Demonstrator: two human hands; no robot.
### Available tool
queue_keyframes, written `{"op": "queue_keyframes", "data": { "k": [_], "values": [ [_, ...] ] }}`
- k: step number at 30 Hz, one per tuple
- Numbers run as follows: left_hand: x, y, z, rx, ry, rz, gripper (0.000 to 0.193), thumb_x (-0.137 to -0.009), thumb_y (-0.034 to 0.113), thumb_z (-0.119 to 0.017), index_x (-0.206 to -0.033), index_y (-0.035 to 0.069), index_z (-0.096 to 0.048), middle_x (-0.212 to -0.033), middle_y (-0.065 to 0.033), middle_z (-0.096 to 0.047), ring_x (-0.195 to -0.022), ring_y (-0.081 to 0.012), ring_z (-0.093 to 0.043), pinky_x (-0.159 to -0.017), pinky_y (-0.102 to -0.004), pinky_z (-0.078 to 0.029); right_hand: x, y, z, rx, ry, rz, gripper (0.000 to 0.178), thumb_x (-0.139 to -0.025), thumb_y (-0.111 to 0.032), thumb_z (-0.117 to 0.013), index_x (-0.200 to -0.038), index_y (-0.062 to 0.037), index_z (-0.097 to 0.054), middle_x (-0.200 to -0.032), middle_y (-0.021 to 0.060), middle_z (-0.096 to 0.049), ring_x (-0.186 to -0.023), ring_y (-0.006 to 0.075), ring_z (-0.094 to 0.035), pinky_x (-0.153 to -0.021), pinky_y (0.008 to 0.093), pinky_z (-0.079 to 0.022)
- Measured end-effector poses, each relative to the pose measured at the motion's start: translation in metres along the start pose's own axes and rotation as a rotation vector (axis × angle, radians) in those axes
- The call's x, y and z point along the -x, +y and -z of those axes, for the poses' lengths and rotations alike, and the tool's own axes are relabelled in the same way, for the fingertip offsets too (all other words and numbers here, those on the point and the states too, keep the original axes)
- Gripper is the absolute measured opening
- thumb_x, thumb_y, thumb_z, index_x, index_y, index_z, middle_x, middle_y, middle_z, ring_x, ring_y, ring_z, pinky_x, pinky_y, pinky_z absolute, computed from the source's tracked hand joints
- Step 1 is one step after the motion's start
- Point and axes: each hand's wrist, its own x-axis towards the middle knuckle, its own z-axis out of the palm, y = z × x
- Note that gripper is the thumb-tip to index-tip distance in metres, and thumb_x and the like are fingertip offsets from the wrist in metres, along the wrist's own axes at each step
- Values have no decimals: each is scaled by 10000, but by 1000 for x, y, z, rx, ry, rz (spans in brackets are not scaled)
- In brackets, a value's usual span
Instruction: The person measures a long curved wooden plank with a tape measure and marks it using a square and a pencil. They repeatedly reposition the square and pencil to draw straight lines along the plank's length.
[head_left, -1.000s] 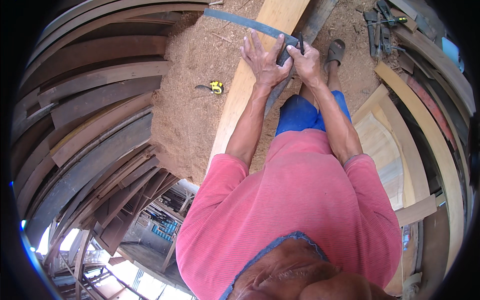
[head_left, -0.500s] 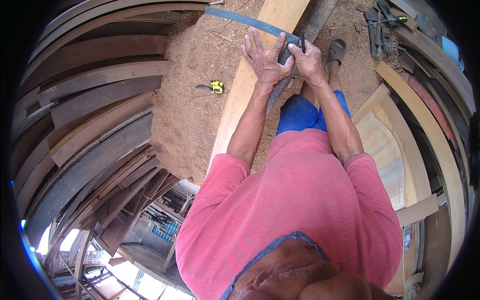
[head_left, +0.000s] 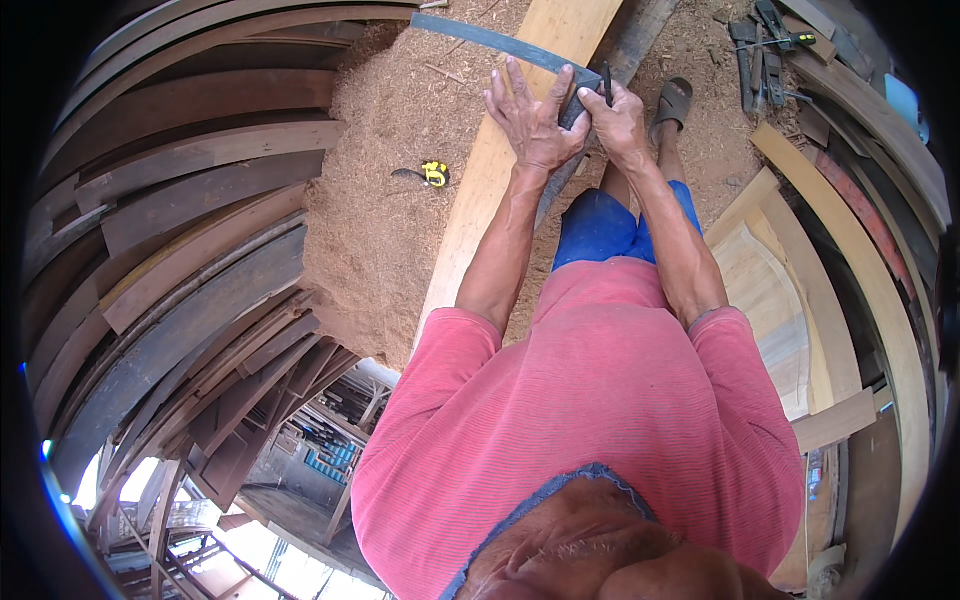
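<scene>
A long pale board (head_left: 480, 215) runs away from me on my left side. Across its far part lies a try square with a grey metal blade (head_left: 470, 35) and a dark stock. My left hand (head_left: 540, 130) holds the square down against the board, fingers spread, index finger at the blade and thumb by the stock. Close beside it, my right hand (head_left: 617, 125) is closed on a thin dark marking tool (head_left: 606, 84), held upright near the stock's corner. Its tip is hidden, and I cannot tell whether it is a pencil or a pen.
A yellow tape measure (head_left: 434, 174) lies on the sawdust left of the board. Hand tools, including a screwdriver (head_left: 800, 39), are piled at the far right. Stacked planks (head_left: 210, 160) line the left, and more boards (head_left: 850, 260) stand at the right. A darker beam (head_left: 635, 40) runs beneath.
</scene>
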Motion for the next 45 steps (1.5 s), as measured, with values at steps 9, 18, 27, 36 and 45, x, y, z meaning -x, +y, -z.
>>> {"op": "queue_keyframes", "data": {
  "k": [9,18,27,36,45],
  "values": [
    [0,4,3,-20,-5,1,830,-772,550,-839,-1550,464,-564,-1698,-395,-222,-1536,-647,-182,-1202,-780,-137,-1,-59,57,386,219,306,286,-1060,-288,-704,-1127,-31,-810,-932,87,-771,-867,156,-698,-804,339,-551],
    [0,5,4,-13,11,-19,844,-766,525,-849,-1553,450,-555,-1691,-393,-221,-1524,-659,-173,-1194,-789,-139,-3,-97,60,305,-5,469,289,-1062,-298,-736,-1191,-47,-800,-1015,55,-764,-925,133,-692,-825,293,-551],
    [-2,7,3,-15,0,12,851,-745,515,-849,-1544,441,-567,-1694,-396,-210,-1535,-656,-148,-1190,-800,-130,-14,-102,46,369,-133,518,227,-1048,-197,-737,-1197,-36,-796,-1113,110,-786,-1022,202,-723,-903,341,-565],
    [0,7,1,42,1,38,849,-722,492,-865,-1520,444,-578,-1713,-364,-215,-1584,-614,-76,-1209,-808,-69,-24,-104,38,513,-219,540,258,-1010,-262,-745,-1143,-48,-799,-1049,132,-787,-973,281,-734,-883,384,-578],
    [-1,7,3,50,-6,25,805,-714,461,-873,-1480,405,-633,-1710,-373,-206,-1576,-625,-81,-1199,-815,-83,-36,-120,54,1054,-240,484,310,-1058,-322,-629,-1110,-55,-777,-1023,183,-760,-986,382,-726,-886,460,-567]
  ]
}}
